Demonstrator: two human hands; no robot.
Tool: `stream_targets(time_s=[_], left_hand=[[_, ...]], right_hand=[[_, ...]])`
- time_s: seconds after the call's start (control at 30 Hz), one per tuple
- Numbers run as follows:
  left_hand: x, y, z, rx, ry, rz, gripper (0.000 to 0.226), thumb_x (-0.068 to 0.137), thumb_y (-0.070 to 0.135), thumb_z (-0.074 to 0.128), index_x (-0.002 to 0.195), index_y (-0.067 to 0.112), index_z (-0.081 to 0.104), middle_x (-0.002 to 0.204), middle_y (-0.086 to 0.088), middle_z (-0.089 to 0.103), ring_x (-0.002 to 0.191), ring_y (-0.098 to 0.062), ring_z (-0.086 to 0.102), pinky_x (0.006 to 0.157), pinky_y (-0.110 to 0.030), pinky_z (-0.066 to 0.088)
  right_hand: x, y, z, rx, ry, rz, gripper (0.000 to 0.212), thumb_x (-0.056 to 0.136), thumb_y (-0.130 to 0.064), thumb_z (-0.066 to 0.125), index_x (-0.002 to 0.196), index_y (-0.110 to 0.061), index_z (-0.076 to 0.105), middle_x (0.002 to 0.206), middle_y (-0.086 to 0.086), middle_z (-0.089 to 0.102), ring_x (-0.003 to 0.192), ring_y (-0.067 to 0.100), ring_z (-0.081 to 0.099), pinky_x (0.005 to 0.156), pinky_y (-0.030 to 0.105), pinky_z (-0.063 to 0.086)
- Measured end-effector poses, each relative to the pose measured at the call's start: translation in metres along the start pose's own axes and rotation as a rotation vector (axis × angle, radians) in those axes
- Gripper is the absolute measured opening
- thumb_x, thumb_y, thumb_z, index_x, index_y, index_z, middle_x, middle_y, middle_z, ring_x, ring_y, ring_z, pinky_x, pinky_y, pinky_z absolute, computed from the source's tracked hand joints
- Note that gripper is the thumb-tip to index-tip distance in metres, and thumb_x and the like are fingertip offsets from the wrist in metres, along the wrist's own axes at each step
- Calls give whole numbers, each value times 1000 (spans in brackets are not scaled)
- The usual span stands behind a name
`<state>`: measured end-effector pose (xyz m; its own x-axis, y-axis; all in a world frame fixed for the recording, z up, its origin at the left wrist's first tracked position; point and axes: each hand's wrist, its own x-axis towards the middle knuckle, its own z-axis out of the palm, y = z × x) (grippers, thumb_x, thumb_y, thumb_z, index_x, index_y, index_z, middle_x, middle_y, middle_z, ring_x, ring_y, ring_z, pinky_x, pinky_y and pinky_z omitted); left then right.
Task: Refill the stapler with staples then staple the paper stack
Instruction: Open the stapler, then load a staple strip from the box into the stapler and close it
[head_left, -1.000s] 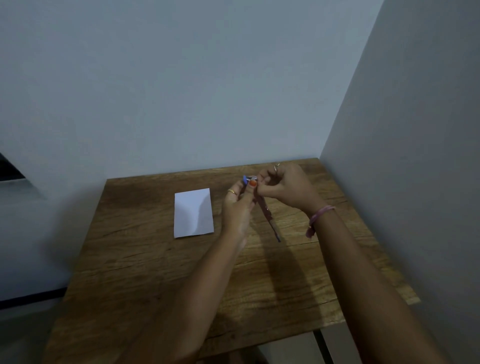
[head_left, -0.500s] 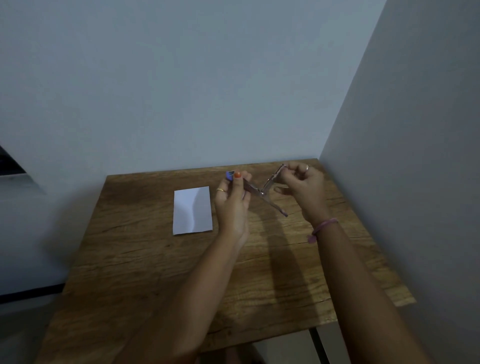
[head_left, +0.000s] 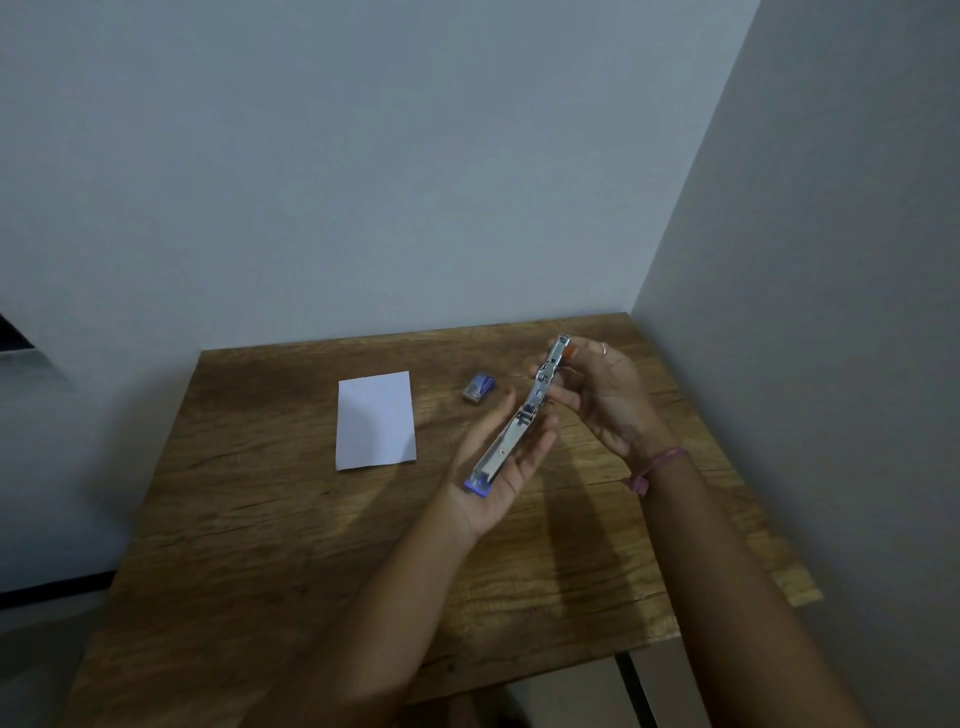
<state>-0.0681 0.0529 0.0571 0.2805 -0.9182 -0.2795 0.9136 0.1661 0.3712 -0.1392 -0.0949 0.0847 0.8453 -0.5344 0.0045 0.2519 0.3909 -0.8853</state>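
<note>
A small metal stapler (head_left: 519, 421) with a blue end is swung fully open into one long strip above the table. Its blue-ended half lies in the palm of my left hand (head_left: 498, 462), palm up with the fingers loosely curled under it. My right hand (head_left: 597, 395) pinches the far half near its tip. A little blue staple box (head_left: 479, 387) lies on the wooden table (head_left: 260, 519) just left of the hands. The white paper stack (head_left: 376, 421) lies flat further left.
The table stands in a corner, with a wall behind it and another close on the right. Its front edge runs below my forearms. A pink band is on my right wrist.
The stapler has been opened from a narrow V to nearly straight. My left hand turned palm up under it and dropped lower. The staple box is now uncovered on the table.
</note>
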Motion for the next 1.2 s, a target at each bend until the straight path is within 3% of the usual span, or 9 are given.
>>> stream_targets(time_s=[0.1, 0.37, 0.5, 0.6, 0.7, 0.77, 0.93, 1.07, 1.2], left_hand=[[5, 6, 4, -9, -47, -36, 27, 89, 18, 60, 105, 0, 71, 97, -16, 70, 78, -18, 73, 76, -27, 57], [12, -3, 3, -17, 123, -4, 25, 74, 14, 72, 93, -1, 76, 93, -16, 74, 75, -16, 74, 60, -24, 60], [14, -7, 3, -25, 189, 7, 18, 77, 14, 71, 86, 0, 77, 89, -16, 75, 73, -17, 74, 64, -25, 61], [18, -10, 1, -22, 230, 18, 19, 82, 13, 69, 94, 0, 74, 86, -14, 75, 71, -15, 74, 62, -23, 61], [19, -12, 2, -8, 254, 27, 34, 73, 14, 73, 103, -1, 69, 85, -14, 75, 71, -15, 74, 59, -23, 60], [20, -13, 3, 0, 265, 20, 41, 70, 14, 74, 108, -1, 68, 87, -14, 74, 72, -16, 74, 58, -23, 60], [25, -14, 3, 25, 321, 2, 26, 81, 13, 71, 103, -2, 68, 87, -14, 71, 69, -15, 73, 55, -23, 59], [27, -15, 2, 60, 325, 1, 27, 80, 13, 70, 103, -2, 67, 84, -13, 69, 65, -15, 71, 58, -23, 60], [31, -17, 0, 71, 357, 8, 24, 85, 13, 67, 103, -3, 66, 82, -14, 68, 63, -14, 70, 60, -23, 59]], right_hand=[[-1, 1, 1, -98, -13, -5, 13, 89, -13, 61, 89, -9, 74, 88, 14, 74, 83, 23, 72, 63, 24, 59], [-6, 7, -3, -439, 126, -154, 22, 87, -3, 64, 108, -10, 62, 80, 3, 72, 77, 17, 72, 68, 28, 60], [-12, 11, -7, -646, 111, -215, 19, 88, -8, 64, 107, -7, 61, 91, 11, 72, 83, 19, 72, 69, 29, 59], [-11, 9, -12, -849, 100, -266, 16, 87, -14, 67, 103, -10, 66, 86, 3, 73, 81, 12, 70, 71, 22, 56], [-7, 6, -18, -1018, 92, -306, 14, 88, -16, 66, 101, -14, 69, 83, -4, 72, 76, 3, 67, 70, 15, 51], [-5, 5, -21, -1066, 94, -312, 13, 88, -17, 65, 100, -16, 69, 82, -4, 72, 76, 5, 67, 71, 20, 54], [-2, 5, -26, -1113, 84, -290, 11, 88, -17, 64, 97, -19, 70, 81, -2, 73, 77, 11, 69, 76, 31, 57], [-1, 9, -26, -1070, 101, -226, 11, 87, -12, 61, 88, -20, 68, 86, 6, 71, 81, 20, 67, 78, 36, 56], [-2, 18, -25, -1123, 107, -208, 8, 86, -14, 59, 85, -19, 66, 96, 7, 60, 82, 18, 61, 72, 27, 51]])
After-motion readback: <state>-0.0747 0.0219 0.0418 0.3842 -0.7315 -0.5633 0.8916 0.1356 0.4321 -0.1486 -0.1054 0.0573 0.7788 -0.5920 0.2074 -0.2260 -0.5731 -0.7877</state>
